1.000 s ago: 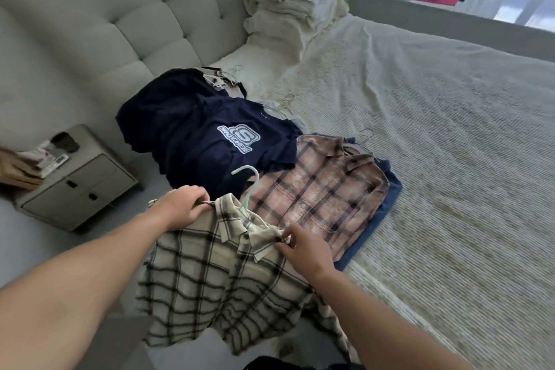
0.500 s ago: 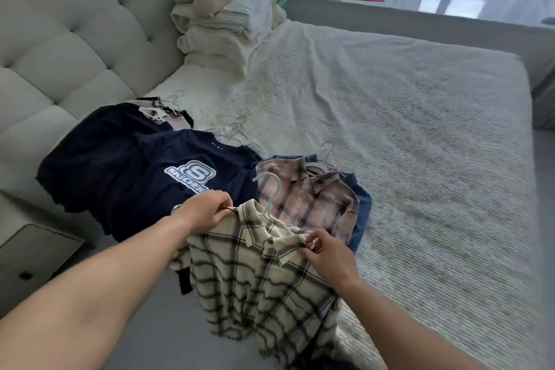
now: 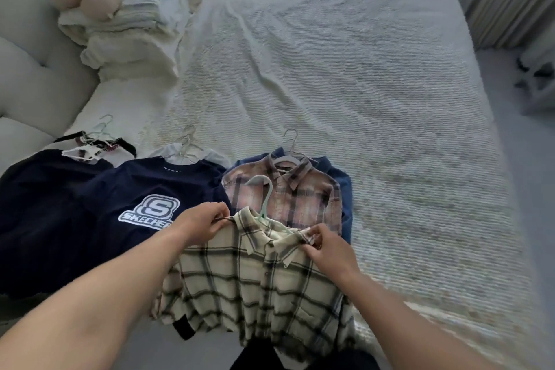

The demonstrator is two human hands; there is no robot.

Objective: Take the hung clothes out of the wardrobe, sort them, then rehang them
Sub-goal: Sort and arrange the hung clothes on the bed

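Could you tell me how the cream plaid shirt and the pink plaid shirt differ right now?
The cream plaid shirt is held at its shoulders by the left hand and right hand, draping over the bed's edge; the pink plaid shirt lies flat and untouched. The cream one's hanger hook is mint green, the pink one's pale grey. Both are collared, checked and on hangers.

Both forearms are bare, with no sleeve showing anywhere along them. The left hand (image 3: 200, 224) and right hand (image 3: 327, 246) wear no gloves, rings or watch. Dark clothing shows at the bottom edge.
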